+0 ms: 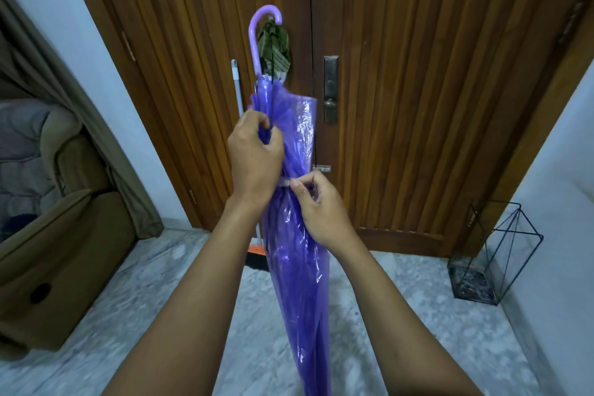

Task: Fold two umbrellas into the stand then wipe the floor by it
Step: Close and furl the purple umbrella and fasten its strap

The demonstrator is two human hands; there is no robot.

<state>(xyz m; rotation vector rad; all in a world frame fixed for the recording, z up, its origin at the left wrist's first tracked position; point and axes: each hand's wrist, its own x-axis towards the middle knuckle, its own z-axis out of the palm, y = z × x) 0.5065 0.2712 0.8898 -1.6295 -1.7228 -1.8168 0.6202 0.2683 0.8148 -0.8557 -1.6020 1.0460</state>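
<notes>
A closed purple see-through umbrella (297, 264) stands upright before me, its curved handle (257, 38) at the top. My left hand (255, 161) grips the gathered canopy near its upper end. My right hand (318, 206) pinches the pale strap (286, 183) wrapped around the canopy's middle. A second umbrella, green and striped (274, 48), stands behind the purple handle against the wooden door; its lower part is hidden. The black wire umbrella stand (491, 254) sits on the floor at the right, beside the door frame, with nothing in it.
A broom with a white pole (238, 90) and orange head (257, 249) leans on the wooden door (401, 74). A brown armchair (48, 219) and curtain fill the left. The grey marble floor (401, 331) spreads below; white walls stand at both sides.
</notes>
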